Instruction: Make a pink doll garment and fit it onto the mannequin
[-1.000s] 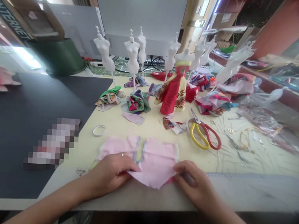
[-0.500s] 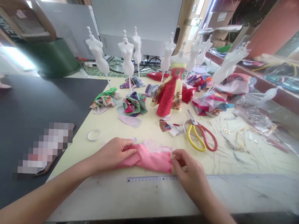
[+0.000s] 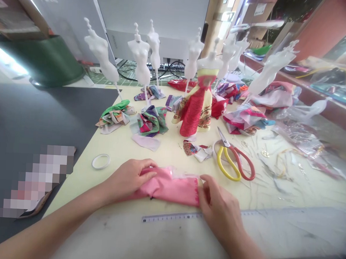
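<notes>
- Only 1 view to go on here, the head cam. The pink cloth (image 3: 172, 189) is lying near the front of the table (image 3: 121, 235), between the 2 hands, with a pale layer poking out along its far edge.
- Left hand (image 3: 131, 177): thumb lying on top of the cloth, index reaching over toward the far edge, fabric bunched between them. Looks like a loose pinch to me, though the tucked-under fingers are hidden, so can't tell about those.
- Right hand (image 3: 220, 201): thumb and index are pinching the scalloped right end by its far corner; the other fingers curl in behind.
- Step in hand, my guess: laying the piece out and getting that scalloped end straight. The right half looks pretty flat, but there's a twisty crease by the left thumb.
- Next move, imo, calls for keeping the right end anchored and easing that crease out leftward with a light touch. Yank it and the scalloped edge could go crooked.
- Clear ruler (image 3: 168, 218) sits just on the near side of the cloth, running behind the right hand. Scissors (image 3: 226, 144) are beyond that hand, touched by neither hand.
</notes>
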Demonstrator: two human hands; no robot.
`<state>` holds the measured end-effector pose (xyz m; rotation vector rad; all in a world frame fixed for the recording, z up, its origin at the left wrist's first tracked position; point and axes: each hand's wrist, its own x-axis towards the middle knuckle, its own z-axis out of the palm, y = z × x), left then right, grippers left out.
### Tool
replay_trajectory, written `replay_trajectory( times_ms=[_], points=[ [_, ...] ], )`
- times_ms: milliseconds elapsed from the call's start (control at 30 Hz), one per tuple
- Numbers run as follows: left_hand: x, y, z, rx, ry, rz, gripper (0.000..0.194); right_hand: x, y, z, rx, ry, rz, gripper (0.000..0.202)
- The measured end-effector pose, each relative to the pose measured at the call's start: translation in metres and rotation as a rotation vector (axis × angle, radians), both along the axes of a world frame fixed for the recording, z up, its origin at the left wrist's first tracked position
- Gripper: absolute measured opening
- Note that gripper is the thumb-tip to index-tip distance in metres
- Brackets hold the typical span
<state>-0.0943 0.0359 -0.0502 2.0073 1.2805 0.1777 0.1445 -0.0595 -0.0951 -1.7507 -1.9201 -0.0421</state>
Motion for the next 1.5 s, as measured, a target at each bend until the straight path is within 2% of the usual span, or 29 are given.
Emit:
replay_trajectory(
  times_ms=[133, 400, 633, 767, 867, 933, 1000, 1067, 1167, 1267, 1367, 1500],
  points=[
    [0.004, 0.000, 0.002, -0.011, 0.026, 0.004, 0.024, 0.000, 0.000, 0.001, -0.003, -0.006, -0.008, 0.020],
    [0.000, 0.002, -0.013, 0.013, 0.069, 0.045, 0.032, 0.001, 0.002, 0.002, -0.032, -0.001, -0.045, 0.021],
    [0.003, 0.002, -0.010, 0.086, 0.125, 0.040, 0.034, 0.003, 0.002, 0.000, -0.045, 0.009, -0.060, 0.022],
    [0.002, 0.003, -0.013, 0.134, 0.136, 0.023, 0.033, 0.003, 0.002, 0.000, -0.062, 0.033, -0.070, 0.017],
    [-0.002, 0.001, -0.017, 0.250, 0.153, 0.017, 0.035, 0.003, 0.002, 0.000, -0.080, 0.055, -0.082, 0.010],
    [-0.002, -0.004, -0.018, 0.470, 0.137, 0.001, 0.039, 0.003, 0.002, 0.001, -0.088, 0.067, -0.092, 0.008],
    [0.002, -0.013, -0.015, 0.729, 0.098, -0.057, 0.040, 0.003, 0.002, 0.001, -0.089, 0.077, -0.098, 0.007],
    [0.013, -0.025, -0.010, 0.876, 0.046, -0.161, 0.036, 0.003, 0.001, 0.001, -0.092, 0.082, -0.100, 0.007],
    [0.037, -0.044, -0.007, 0.864, -0.051, -0.361, 0.030, 0.003, 0.002, 0.001, -0.097, 0.082, -0.102, 0.008],
    [0.057, -0.056, -0.013, 0.846, -0.065, -0.490, 0.022, 0.004, 0.002, 0.000, -0.092, 0.086, -0.100, 0.012],
    [0.066, -0.060, -0.024, 0.903, -0.066, -0.550, 0.025, 0.005, 0.002, -0.001, -0.094, 0.084, -0.105, 0.014],
    [0.064, -0.060, -0.036, 0.964, -0.074, -0.567, 0.031, 0.005, 0.002, -0.004, -0.080, 0.081, -0.107, 0.016]
  ],
)
